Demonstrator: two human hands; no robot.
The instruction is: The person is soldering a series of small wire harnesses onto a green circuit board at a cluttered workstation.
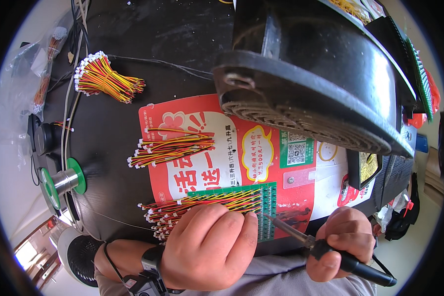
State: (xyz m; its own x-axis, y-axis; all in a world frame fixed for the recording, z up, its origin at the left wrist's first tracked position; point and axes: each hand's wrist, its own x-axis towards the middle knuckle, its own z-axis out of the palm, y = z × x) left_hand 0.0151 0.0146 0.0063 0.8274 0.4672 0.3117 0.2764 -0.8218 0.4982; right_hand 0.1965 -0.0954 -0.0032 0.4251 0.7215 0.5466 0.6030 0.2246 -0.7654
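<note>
My right hand (344, 241) is wrapped round the black handle of a soldering iron (301, 236). The iron's tip points left, to the green circuit board panel (267, 197). Rows of short red, black and yellow wires with white connectors (155, 217) lie along the panel, their bare ends on its right part. Over these wires rests my left hand (214, 246), closed, with its fingertips at the panel near the iron's tip. What it pinches is hidden. A thin strand runs from the solder spool (64, 182) at the left and disappears behind this hand.
A large black fan-like housing with a grille (301, 121) overhangs the red printed sheet (296, 190). Loose wires (172, 148) lie on the sheet; a tied wire bundle (108, 79) sits far left. A gold tip-cleaning sponge (368, 167) stands right. Cables (68, 123) run along the left.
</note>
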